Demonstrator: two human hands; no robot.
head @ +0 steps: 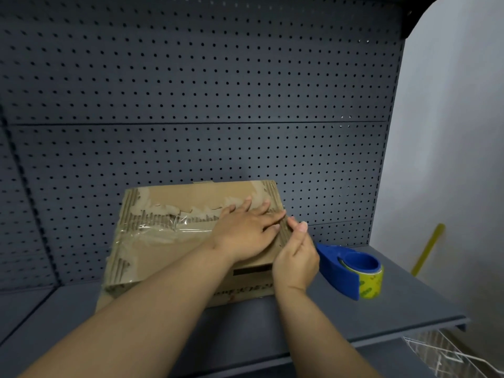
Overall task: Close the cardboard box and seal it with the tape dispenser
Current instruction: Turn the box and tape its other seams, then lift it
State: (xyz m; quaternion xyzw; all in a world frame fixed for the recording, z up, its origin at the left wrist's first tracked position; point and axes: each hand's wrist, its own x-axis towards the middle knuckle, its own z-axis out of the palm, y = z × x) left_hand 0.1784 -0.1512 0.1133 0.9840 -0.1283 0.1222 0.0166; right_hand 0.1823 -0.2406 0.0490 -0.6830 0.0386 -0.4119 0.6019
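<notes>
- The box point(169, 241) lies on the dark shelf point(272, 328), its top flaps down and a strip of clear tape point(152, 233) already across the seam; the cardboard surface is torn and ragged from old tape.
- The left hand point(245, 233) lies flat on the lid near the right edge, fingers spread and pressing down; the right hand point(296, 257) pinches the right edge of the box, thumb and fingers together on what seems to be the tape end, though the tape there is too clear to be sure.
- The tape dispenser point(351, 271) stands on the shelf just beside the box, to its right, with no hand on it.
- To do this step well, I judge: keep the flat palm holding the flaps level; rub the tape end down over the edge and onto the side wall; press from the middle outward, since torn cardboard grips tape poorly and the clear strip wrinkles easily.
</notes>
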